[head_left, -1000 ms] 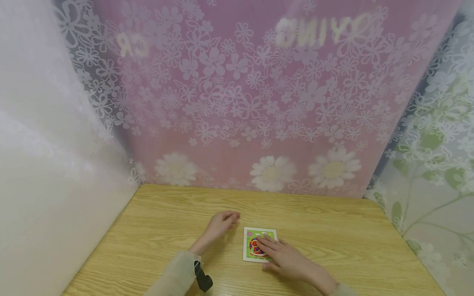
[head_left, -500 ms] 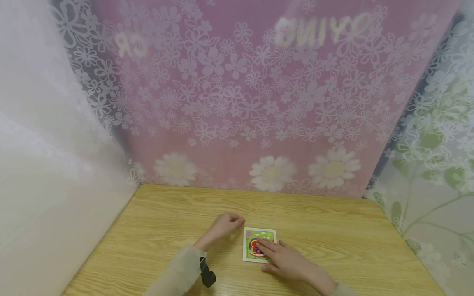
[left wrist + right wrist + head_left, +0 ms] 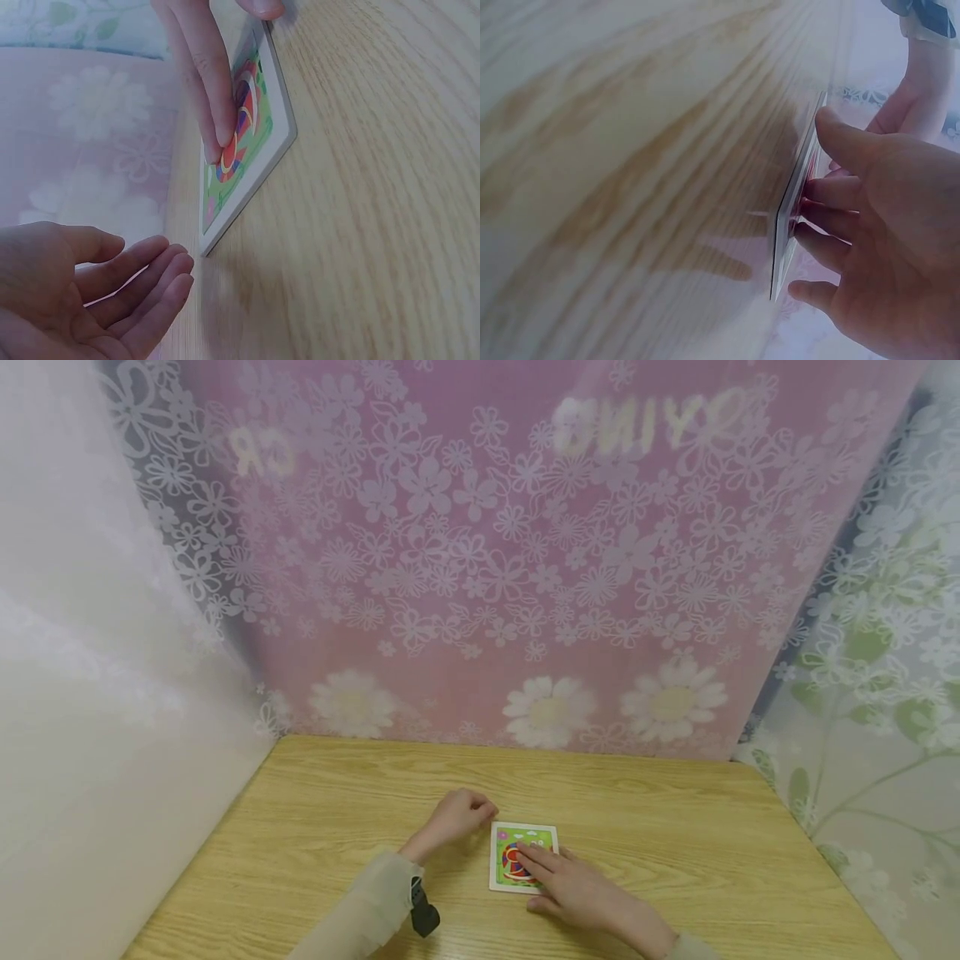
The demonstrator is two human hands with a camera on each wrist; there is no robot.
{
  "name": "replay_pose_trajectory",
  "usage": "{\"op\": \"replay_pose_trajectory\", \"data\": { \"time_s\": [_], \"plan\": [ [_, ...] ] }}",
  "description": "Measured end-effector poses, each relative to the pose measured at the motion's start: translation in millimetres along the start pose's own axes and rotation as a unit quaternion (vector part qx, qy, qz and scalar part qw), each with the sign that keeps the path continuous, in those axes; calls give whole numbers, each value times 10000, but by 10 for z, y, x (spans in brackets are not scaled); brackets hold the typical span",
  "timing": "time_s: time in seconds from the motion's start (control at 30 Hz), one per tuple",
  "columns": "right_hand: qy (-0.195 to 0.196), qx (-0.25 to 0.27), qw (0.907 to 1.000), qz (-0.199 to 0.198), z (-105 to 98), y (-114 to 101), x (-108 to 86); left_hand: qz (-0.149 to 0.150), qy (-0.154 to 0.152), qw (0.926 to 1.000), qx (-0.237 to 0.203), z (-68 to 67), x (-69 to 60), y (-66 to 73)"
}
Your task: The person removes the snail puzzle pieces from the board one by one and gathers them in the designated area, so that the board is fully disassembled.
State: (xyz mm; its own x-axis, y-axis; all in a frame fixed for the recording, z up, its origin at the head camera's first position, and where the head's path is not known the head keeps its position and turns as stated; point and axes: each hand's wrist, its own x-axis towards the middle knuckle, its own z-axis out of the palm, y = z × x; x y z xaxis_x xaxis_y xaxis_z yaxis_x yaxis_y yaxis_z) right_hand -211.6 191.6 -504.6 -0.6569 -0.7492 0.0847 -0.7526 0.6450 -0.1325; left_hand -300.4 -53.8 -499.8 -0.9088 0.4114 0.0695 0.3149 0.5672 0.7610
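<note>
A square picture board (image 3: 504,881) with a white border lies flat on the table. Its green picture has a round red, blue and yellow figure, partly covered by fingers. My right hand (image 3: 581,893) rests on the board with fairly straight fingers, and their tips touch the coloured figure in the left wrist view. My left hand (image 3: 455,817) is beside the board's far left corner, fingers loosely bent and holding nothing. In the left wrist view a small gap separates the left fingertips (image 3: 177,289) from the board's corner. The right wrist view shows the board (image 3: 786,232) edge-on.
The wood-grain table (image 3: 360,777) extends around both hands. A pink flowered curtain (image 3: 480,610) hangs behind it, with pale sheets on the left (image 3: 112,693) and right (image 3: 885,735). A black strap (image 3: 422,910) hangs at the left wrist.
My left hand has moved slightly right and toward me, closer to the board's corner. The right hand stays on the board, which keeps its place.
</note>
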Motion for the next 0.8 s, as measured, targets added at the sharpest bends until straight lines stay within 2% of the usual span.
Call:
{"op": "replay_pose_trajectory", "data": {
  "time_s": [0.13,0.37,0.57,0.8],
  "plan": [
    [-25,73,9999,68,8,-1,4,-12,-87,9999,-118,5,5,33],
    [13,49,10000,46,-7,-17,12,-260,-220,9989,-322,33,7,94],
    [65,-40,10000,15,12,-8,15,-300,-159,9992,-196,44,22,118],
    [140,-34,9999,10,-20,-37,17,-196,-77,9995,251,56,21,164]
  ]
}}
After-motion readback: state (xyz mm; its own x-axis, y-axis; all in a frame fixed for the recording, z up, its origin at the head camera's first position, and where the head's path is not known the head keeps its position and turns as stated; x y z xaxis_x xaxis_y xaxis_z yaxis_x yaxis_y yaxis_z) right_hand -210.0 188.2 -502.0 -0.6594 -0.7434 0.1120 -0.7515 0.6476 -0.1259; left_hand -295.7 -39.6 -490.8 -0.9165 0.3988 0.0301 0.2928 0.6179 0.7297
